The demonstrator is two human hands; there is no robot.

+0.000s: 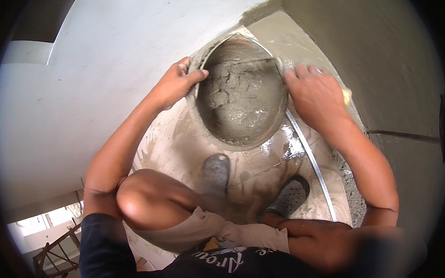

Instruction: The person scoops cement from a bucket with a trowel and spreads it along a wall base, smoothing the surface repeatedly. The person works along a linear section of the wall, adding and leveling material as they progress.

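Note:
A round, mortar-smeared tub (pixel 202 121) stands in front of me beside the pale wall. Thick wet grey mortar (pixel 240 96) lies inside it, cracked at the left and smooth and shiny toward the right. My left hand (pixel 177 82) grips the tub's left rim, thumb over the inside edge and fingers outside. At the right rim is my right hand (pixel 315 89), slightly blurred with its fingers curled closed. A small yellow piece (pixel 347 96) sticks out past its far side; what the fingers hold is hidden.
A thin ribbed whitish strip (pixel 310 158) runs along the wet, smeared tile floor (pixel 181 145) from the tub toward my right leg. Grey-coated wall (pixel 371 50) rises at the right, with rough mortar (pixel 350 188) at its foot. My grey clogs (pixel 216 173) are close by.

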